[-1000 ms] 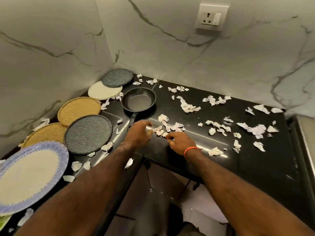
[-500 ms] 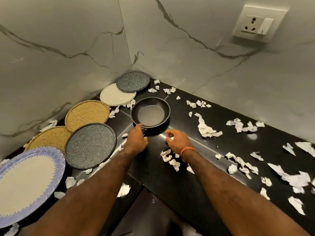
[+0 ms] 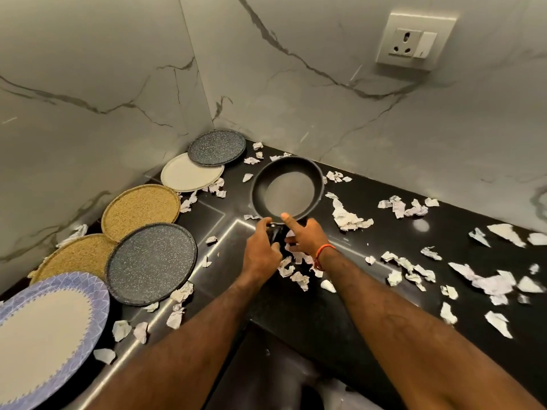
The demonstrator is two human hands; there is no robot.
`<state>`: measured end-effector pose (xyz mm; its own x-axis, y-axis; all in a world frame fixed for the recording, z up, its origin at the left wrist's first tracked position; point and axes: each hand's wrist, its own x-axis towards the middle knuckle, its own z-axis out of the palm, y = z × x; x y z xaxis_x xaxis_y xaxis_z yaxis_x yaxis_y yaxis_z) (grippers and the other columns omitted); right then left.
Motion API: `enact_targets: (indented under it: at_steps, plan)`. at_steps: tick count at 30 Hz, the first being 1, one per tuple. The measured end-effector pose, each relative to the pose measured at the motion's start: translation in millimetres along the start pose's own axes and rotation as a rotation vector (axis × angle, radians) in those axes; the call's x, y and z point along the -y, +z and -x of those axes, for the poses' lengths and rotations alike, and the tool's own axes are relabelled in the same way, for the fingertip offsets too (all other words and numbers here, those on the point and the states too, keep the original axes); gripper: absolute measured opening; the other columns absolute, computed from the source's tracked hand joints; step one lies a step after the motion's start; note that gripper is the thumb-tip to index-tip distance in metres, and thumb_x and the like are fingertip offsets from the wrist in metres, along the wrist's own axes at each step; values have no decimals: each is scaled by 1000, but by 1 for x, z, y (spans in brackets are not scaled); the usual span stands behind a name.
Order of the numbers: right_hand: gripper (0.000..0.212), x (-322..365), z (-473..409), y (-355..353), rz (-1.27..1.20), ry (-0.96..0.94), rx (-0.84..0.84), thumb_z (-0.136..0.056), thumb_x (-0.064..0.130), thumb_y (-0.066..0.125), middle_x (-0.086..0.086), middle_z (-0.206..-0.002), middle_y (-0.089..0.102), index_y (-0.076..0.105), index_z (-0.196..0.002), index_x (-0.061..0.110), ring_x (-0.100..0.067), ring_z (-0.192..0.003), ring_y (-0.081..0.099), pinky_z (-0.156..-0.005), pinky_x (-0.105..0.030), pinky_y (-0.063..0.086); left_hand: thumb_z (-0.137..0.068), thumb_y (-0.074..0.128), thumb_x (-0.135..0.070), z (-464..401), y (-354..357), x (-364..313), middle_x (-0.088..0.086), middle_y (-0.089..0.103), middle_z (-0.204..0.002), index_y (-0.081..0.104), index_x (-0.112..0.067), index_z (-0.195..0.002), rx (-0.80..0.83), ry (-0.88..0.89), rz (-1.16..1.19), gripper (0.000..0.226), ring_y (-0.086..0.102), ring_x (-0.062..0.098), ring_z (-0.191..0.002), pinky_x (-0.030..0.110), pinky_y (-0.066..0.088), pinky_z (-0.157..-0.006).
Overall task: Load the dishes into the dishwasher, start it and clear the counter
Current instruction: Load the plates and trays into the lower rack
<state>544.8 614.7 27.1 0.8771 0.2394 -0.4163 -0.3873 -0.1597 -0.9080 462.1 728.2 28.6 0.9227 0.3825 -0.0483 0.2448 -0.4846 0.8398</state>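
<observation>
The left hand (image 3: 262, 252) is gripping the black handle (image 3: 275, 233) of the frying pan (image 3: 287, 190), fingers curled around it. The right hand (image 3: 306, 236) is touching the pan's near rim with its forefinger extended, its other fingers loosely bent; whether it is grasping anything cannot be told. The pan is sitting over the black counter (image 3: 340, 309) near the corner, its long axis running from the handle nearest the person to the bowl pointing at the marble wall (image 3: 325, 84). 6 plates (image 3: 151, 263) are lining the left side, and torn paper scraps (image 3: 347, 217) are lying scattered around.
</observation>
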Motion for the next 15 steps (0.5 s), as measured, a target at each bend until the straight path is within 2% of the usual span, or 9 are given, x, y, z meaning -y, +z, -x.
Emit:
enact_targets:
  at_steps: [1,3,6,7,9,10,11,13,15]
  plan:
    - [32,1,7,-3,-57,-11,-51,-87,43,75,-7,-92,70,64,-97,14,-27,-84,71,-79,-46,61,-89,64,2,6,3,0,6,64,-131,41,-18,-147,50,43,27,65,64,17,-113,29,53,-97]
    - [30,-4,19,-13,-115,-57,-234,-84,35,78,-11,-94,74,70,-98,10,-26,-87,72,-84,-46,61,-88,69,-1,17,10,0,5,64,-132,42,-18,-146,164,119,82,66,64,14,-116,26,52,-100]
    - [21,-17,44,-33,-87,-82,-446,-78,26,72,-2,-81,74,73,-91,10,-24,-83,71,-82,-43,59,-89,76,-16,28,13,-8,-2,71,-117,53,-16,-136,301,188,129,52,67,0,-100,10,51,-86]
    - [20,-24,54,-42,-89,-76,-472,-74,26,69,0,-75,73,72,-85,10,-24,-79,70,-80,-45,60,-90,76,-22,31,14,-13,-6,73,-106,59,-17,-127,312,219,121,41,69,-3,-91,12,53,-80]
    - [33,-39,74,-62,-89,-79,-517,-64,30,67,-1,-78,75,73,-90,11,-25,-81,73,-78,-52,61,-93,72,-30,30,15,-23,-7,74,-89,68,-20,-110,244,291,66,20,71,3,-79,26,58,-75]
    - [39,-45,92,-73,-81,-87,-544,-62,29,66,-2,-84,76,72,-97,12,-25,-84,73,-79,-53,61,-94,69,-31,30,17,-29,-5,75,-87,70,-19,-103,216,328,28,15,72,9,-78,31,57,-76]
    - [39,-47,110,-80,-71,-90,-564,-64,26,66,-4,-87,76,71,-100,12,-26,-85,74,-78,-53,61,-94,68,-30,29,18,-34,-3,75,-87,71,-18,-100,195,361,-13,13,71,14,-80,30,55,-77]
    - [26,-56,149,-96,-81,-64,-591,-73,15,67,-8,-86,74,69,-98,10,-30,-81,73,-70,-53,62,-92,70,-26,32,26,-48,0,74,-93,71,-16,-104,191,410,-68,15,69,17,-85,24,47,-77]
    - [19,-66,187,-113,-112,-29,-607,-79,6,66,-11,-85,71,66,-97,10,-30,-75,70,-61,-50,61,-90,74,-26,41,36,-65,-1,68,-103,66,-13,-116,205,438,-46,30,64,15,-89,22,43,-79]
